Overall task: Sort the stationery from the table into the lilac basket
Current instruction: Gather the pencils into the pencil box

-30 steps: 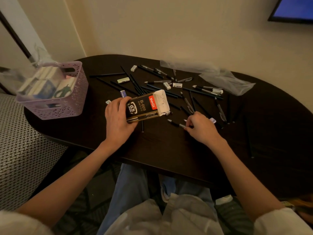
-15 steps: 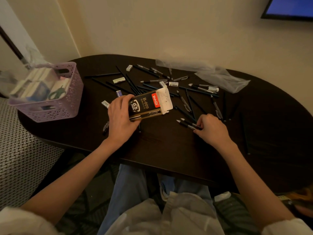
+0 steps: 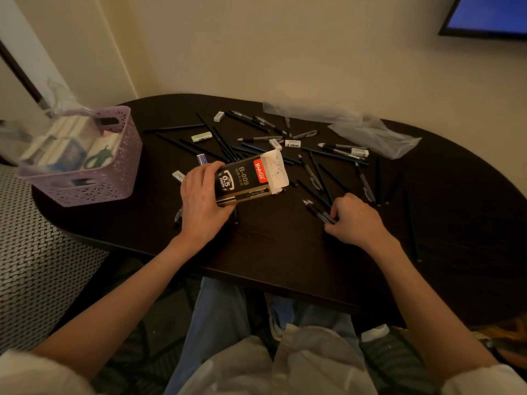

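**Pens gathered, box held ready**

The right hand point(image 3: 355, 220) has drawn together more pens point(image 3: 318, 210) than a second ago and now curls round a small bundle on the bench point(image 3: 285, 252). The left hand point(image 3: 204, 201) still grips the open box point(image 3: 248, 179), printed "0.5 mm" and "B-009", red brand label unreadable. Boxing likely comes next. The basket point(image 3: 85, 186) stands far left, partly filled.
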The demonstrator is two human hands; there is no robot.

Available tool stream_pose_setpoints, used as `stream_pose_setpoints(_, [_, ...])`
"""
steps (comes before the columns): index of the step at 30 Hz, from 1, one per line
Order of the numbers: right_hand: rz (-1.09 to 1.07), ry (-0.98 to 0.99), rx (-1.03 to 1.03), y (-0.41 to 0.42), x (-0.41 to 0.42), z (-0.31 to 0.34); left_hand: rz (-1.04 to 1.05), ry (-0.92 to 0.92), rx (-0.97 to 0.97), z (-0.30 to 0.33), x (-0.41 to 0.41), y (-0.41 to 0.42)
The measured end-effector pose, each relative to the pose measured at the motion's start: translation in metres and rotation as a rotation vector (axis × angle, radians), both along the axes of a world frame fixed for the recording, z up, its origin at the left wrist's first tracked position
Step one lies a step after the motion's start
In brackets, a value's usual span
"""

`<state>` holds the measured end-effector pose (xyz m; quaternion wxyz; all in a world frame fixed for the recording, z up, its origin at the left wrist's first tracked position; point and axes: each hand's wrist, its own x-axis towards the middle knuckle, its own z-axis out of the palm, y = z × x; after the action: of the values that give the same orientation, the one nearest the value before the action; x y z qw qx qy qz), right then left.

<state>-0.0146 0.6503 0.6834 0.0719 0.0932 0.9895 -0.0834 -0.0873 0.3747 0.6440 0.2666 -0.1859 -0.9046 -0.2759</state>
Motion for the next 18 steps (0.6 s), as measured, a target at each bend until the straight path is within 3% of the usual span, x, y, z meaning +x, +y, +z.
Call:
stream_pose_setpoints(10, [0.016,-0.038,-0.071,-0.02,-0.005,-0.005,-0.015,0.008,0.0,-0.001,0.003,0.0])
stream_pose_setpoints(18, [0.098,0.085,-0.22,-0.009,-0.016,-0.003,-0.007,0.008,0.017,-0.001,0.0,-0.006])
